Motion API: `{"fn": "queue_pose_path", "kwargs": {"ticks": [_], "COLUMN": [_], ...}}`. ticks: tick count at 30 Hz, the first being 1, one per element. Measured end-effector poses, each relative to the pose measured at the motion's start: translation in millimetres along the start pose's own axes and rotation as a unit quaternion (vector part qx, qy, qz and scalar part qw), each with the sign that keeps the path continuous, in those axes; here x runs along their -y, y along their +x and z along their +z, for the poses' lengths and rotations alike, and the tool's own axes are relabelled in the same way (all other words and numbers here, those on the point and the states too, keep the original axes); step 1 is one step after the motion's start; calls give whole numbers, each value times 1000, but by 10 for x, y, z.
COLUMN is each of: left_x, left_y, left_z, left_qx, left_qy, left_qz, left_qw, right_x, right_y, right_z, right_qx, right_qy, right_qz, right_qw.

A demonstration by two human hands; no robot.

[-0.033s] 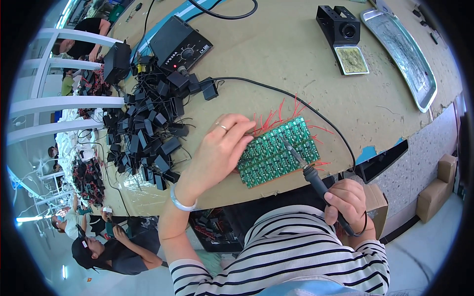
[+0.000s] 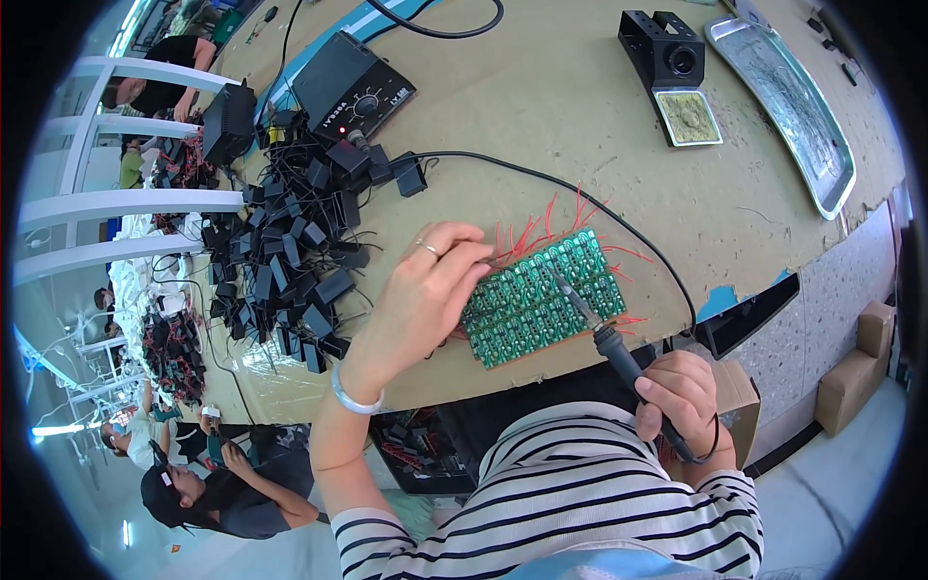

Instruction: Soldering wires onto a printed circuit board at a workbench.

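Observation:
A green panel of small circuit boards (image 2: 544, 298) lies on the table in front of me. Red wires (image 2: 527, 237) stick out along its far edge and at its right side. My right hand (image 2: 680, 394) is closed round a soldering iron (image 2: 619, 353), whose tip points onto the panel's upper middle. At the panel's far left corner, by the red wires, my left hand (image 2: 430, 290) has its thumb and fingers pinched together. What lies between those fingertips is hidden or too small to tell.
Left of the panel is a heap of small black boxes with leads (image 2: 290, 242). Behind it stands a black soldering station (image 2: 354, 87), its cord (image 2: 580, 184) arching round the panel. An iron stand (image 2: 663, 53) with a sponge (image 2: 689, 118) and a metal tray (image 2: 788, 116) stand far right. A co-worker (image 2: 232, 488) sits left.
My left hand has shifted slightly left, its fingertips still by the panel's corner. The right hand and the soldering iron have stayed where they were.

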State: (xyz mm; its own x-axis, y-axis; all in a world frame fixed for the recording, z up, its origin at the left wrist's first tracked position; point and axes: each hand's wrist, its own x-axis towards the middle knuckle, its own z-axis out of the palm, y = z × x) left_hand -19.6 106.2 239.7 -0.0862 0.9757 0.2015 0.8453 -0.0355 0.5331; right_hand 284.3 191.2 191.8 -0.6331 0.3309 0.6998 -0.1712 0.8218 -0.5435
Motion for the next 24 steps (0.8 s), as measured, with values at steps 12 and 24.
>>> {"fn": "queue_pose_path", "kwargs": {"ticks": [12,24], "left_x": [-20,-50], "left_y": [-39,-112], "left_z": [96,141], "left_qx": [42,60], "left_qy": [71,129], "left_qz": [119,137], "left_qw": [989,980], "right_x": [19,-2], "right_y": [-30,-29], "right_z": [15,75], "right_qx": [28,46], "right_qy": [21,21], "right_qz": [-10,-23], "right_qw": [999,998]}}
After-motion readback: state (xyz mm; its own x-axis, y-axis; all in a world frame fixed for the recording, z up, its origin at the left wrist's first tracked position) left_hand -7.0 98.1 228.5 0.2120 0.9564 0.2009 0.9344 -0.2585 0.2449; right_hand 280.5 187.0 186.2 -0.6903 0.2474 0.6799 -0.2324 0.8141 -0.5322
